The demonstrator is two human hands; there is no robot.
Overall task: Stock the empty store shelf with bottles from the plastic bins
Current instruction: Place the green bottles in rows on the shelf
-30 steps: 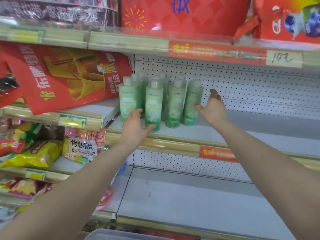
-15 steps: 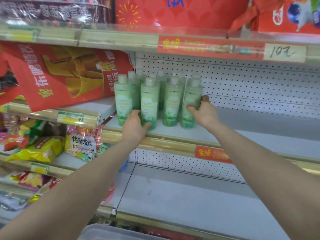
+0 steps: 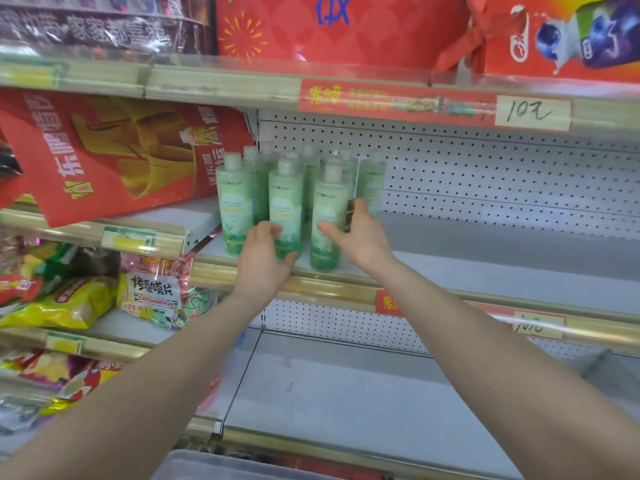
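Translucent glossy plastic bottles [image 3: 286, 206], matt perforated metal back panel [image 3: 485, 174], shiny gold shelf edge [image 3: 311, 285]

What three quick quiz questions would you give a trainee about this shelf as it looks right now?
1. True or false: the left hand holds nothing.
2. Multiple choice: where on the shelf do the green bottles stand? A, at its left end. B, in the middle. C, at its right end.
3. Short answer: what does the right hand grip?

Key
1. False: the left hand grips a green bottle in the front row.
2. A.
3. A green bottle, the one next to the left hand's.
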